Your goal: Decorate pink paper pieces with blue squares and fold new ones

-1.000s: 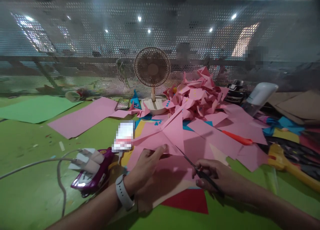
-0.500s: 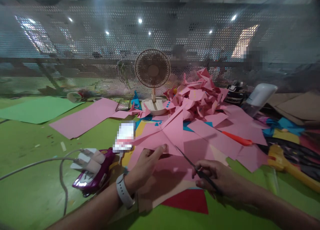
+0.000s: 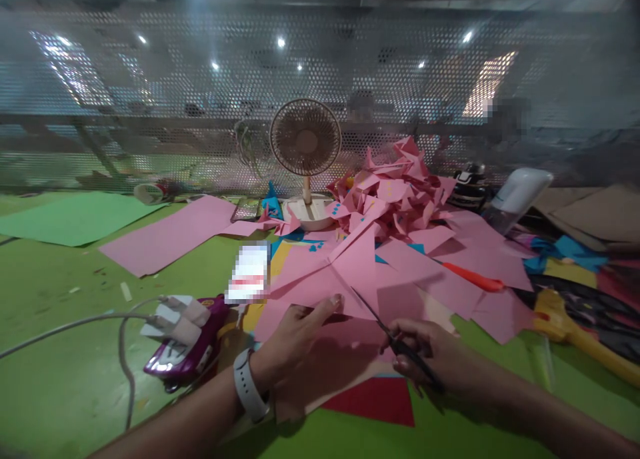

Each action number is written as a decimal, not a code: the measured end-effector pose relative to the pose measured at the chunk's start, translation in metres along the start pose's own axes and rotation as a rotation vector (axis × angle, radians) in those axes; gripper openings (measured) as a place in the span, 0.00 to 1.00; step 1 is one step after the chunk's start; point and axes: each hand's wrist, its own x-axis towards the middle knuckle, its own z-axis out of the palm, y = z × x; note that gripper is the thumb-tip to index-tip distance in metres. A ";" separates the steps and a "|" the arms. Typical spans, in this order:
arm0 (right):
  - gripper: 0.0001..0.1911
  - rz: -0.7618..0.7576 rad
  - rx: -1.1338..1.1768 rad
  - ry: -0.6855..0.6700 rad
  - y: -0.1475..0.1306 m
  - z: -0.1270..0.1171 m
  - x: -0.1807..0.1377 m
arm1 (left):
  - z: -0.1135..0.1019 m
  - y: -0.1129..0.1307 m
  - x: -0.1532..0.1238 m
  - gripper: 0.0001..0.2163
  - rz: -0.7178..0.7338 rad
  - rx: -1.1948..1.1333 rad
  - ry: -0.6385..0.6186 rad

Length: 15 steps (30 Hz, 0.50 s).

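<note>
My right hand [image 3: 417, 352] is closed around the dark handles of a pair of scissors [image 3: 384, 326], whose blades point up and to the left. The blades lie at a sheet of pink paper [image 3: 350, 259], and a cut line runs up from their tips. My left hand [image 3: 313, 329], with a pale watch band on its wrist, pinches the near edge of this sheet between thumb and fingers. Under both hands lie more pink paper, a tan sheet [image 3: 320, 396] and a red sheet [image 3: 375, 399].
Behind the sheet stand a small fan [image 3: 306, 139] and a heap of pink paper pieces [image 3: 395, 192]. Leftward are a lit phone [image 3: 248, 272] and a purple power strip [image 3: 185, 352] with cables. An orange-handled tool [image 3: 475, 277] and a yellow-handled tool [image 3: 575, 332] lie rightward.
My left hand and the pink sheet have shifted slightly to the right. The scissors stay in my right hand, almost in the same place.
</note>
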 end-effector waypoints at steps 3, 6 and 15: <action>0.13 0.053 0.031 -0.007 -0.001 0.000 0.000 | 0.000 -0.001 0.000 0.16 0.001 -0.013 0.008; 0.14 0.079 0.039 0.002 -0.002 -0.001 -0.001 | 0.001 0.000 0.000 0.15 0.003 -0.022 0.007; 0.18 0.012 0.038 0.023 0.002 -0.001 0.002 | 0.000 0.009 -0.004 0.20 -0.028 0.160 -0.055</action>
